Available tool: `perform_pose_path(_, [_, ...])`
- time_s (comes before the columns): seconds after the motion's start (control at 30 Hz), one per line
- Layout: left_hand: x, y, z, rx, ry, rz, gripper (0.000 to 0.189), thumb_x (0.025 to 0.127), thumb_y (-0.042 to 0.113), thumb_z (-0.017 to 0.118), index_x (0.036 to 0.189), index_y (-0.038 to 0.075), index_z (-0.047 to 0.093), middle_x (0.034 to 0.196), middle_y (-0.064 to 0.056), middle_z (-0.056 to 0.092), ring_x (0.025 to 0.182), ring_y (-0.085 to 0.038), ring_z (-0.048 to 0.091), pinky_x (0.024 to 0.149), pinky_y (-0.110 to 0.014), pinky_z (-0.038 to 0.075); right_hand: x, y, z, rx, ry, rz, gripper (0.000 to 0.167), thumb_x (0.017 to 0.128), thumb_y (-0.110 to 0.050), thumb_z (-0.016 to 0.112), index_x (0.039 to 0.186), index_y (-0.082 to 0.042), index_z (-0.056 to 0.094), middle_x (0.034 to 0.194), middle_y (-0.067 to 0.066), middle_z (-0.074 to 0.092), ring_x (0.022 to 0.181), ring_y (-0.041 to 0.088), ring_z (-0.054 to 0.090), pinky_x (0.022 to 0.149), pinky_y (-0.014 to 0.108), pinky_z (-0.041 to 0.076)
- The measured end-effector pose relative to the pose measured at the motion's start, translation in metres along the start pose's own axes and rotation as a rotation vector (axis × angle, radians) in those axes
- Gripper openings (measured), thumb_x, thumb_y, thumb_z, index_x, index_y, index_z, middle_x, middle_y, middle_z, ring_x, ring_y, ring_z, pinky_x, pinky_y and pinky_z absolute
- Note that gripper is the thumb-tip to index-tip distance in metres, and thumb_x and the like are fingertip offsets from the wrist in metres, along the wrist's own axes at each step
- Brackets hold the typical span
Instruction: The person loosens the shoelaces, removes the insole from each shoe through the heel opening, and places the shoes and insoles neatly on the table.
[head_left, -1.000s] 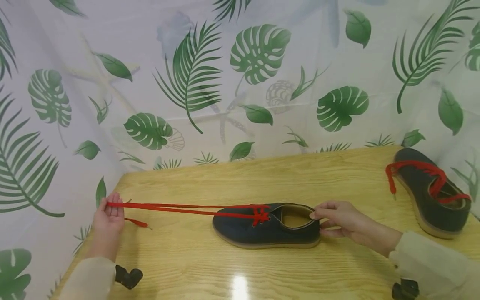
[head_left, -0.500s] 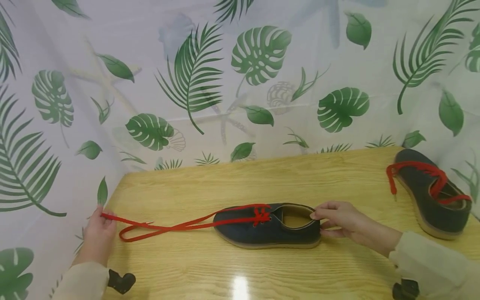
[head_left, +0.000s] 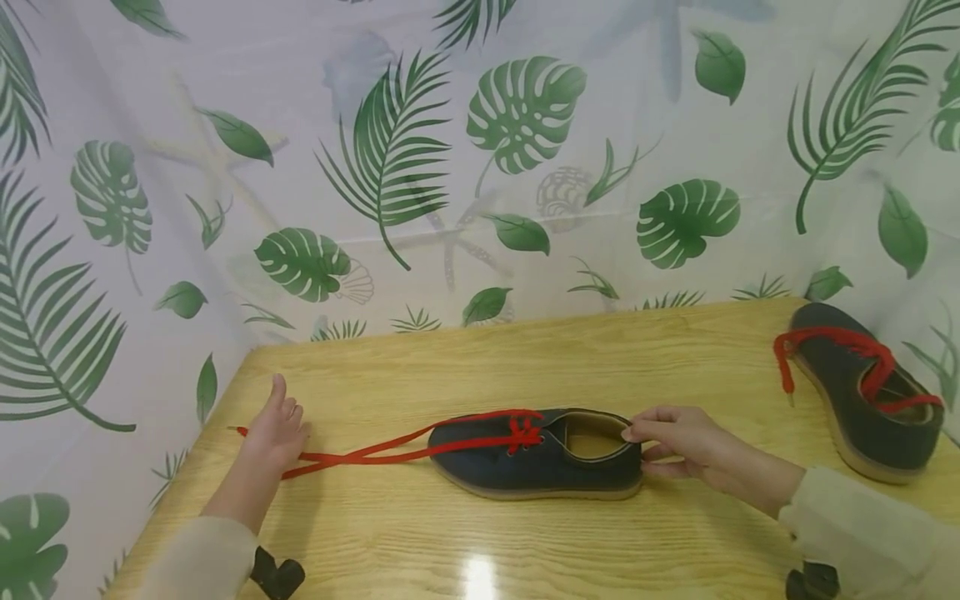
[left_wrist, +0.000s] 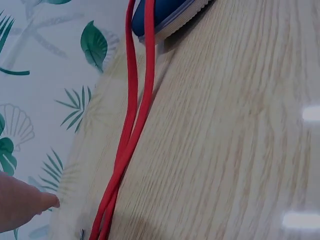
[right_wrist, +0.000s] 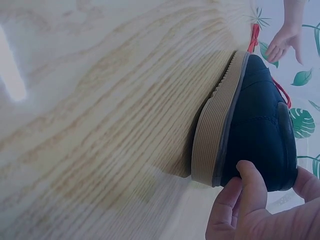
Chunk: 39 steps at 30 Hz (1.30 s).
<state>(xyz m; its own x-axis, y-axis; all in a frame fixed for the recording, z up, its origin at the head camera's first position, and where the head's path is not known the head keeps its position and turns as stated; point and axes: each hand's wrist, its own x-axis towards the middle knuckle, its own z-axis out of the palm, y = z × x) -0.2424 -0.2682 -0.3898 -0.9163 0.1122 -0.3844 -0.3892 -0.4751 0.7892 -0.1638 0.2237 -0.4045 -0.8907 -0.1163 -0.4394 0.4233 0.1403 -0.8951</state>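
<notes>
A dark navy shoe [head_left: 480, 468] with a tan sole lies on its sole, toe to the left, in the head view. From its eyelets two red shoelaces [head_left: 401, 457] run left past the toe and cross on the table. My left hand [head_left: 279, 429] is over their far ends with the thumb raised, holding nothing; it hides part of the laces. At the heel, my right hand [head_left: 690, 446] pinches the back collar, thumb at the opening and fingers outside. The right wrist view shows this grip on the heel [right_wrist: 257, 145] closely.
A second navy shoe [head_left: 896, 446] with a loose red lace [head_left: 840, 335] lies at the table's right end. Leaf-printed cloth [head_left: 450, 167] rises behind and beside the wooden table [head_left: 375, 542].
My left hand has let go of the laces, which were pulled taut and now lie slack, and has moved right over them. The right hand stays on the heel.
</notes>
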Motion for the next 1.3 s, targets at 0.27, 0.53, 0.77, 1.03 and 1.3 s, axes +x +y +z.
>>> perform_pose_path(0.27, [0.003, -0.016, 0.019, 0.226, -0.106, 0.071, 0.088, 0.092, 0.059, 0.025, 0.141, 0.015, -0.033, 0.151, -0.004, -0.031, 0.139, -0.019, -0.027, 0.115, -0.036, -0.014, 0.001, 0.0, 0.0, 0.007, 0.0, 0.001, 0.015, 0.088, -0.019, 0.066, 0.097, -0.009, 0.063, 0.091, -0.003, 0.059, 0.077, 0.013, 0.058, 0.07, 0.027, 0.057])
perform_pose_path(0.53, [0.008, -0.03, 0.032, 0.377, -0.18, 0.179, 0.083, 0.096, 0.056, 0.023, 0.143, 0.016, -0.032, 0.154, -0.005, -0.027, 0.141, -0.021, -0.025, 0.114, -0.043, -0.016, 0.001, 0.001, 0.0, 0.01, -0.005, -0.006, 0.014, 0.088, -0.019, 0.066, 0.097, -0.009, 0.063, 0.091, -0.003, 0.059, 0.077, 0.013, 0.058, 0.07, 0.027, 0.057])
perform_pose_path(0.77, [0.008, -0.05, 0.053, 0.545, -0.28, 0.206, 0.072, 0.101, 0.053, 0.016, 0.148, 0.016, -0.023, 0.157, -0.007, -0.02, 0.142, -0.027, -0.023, 0.109, -0.058, -0.018, 0.002, 0.002, -0.001, 0.016, -0.01, -0.012, 0.013, 0.088, -0.019, 0.066, 0.096, -0.01, 0.063, 0.091, -0.004, 0.06, 0.077, 0.012, 0.058, 0.07, 0.027, 0.057])
perform_pose_path(1.03, [0.01, -0.072, 0.072, 0.825, -0.229, 0.297, 0.078, 0.098, 0.047, 0.043, 0.153, 0.017, -0.003, 0.159, -0.009, -0.007, 0.144, -0.036, -0.013, 0.11, -0.065, -0.004, 0.001, 0.002, -0.001, 0.014, -0.018, -0.008, 0.017, 0.088, -0.019, 0.066, 0.1, -0.008, 0.062, 0.091, -0.003, 0.06, 0.077, 0.013, 0.058, 0.071, 0.028, 0.057])
perform_pose_path(1.3, [0.001, -0.09, 0.09, 1.291, -0.285, 0.533, 0.111, 0.071, 0.07, 0.063, 0.153, 0.023, 0.003, 0.159, 0.0, -0.001, 0.146, -0.021, -0.007, 0.108, -0.06, -0.019, 0.002, 0.001, 0.0, 0.009, -0.009, 0.002, 0.018, 0.088, -0.019, 0.066, 0.101, -0.007, 0.061, 0.089, -0.003, 0.06, 0.078, 0.013, 0.058, 0.072, 0.029, 0.057])
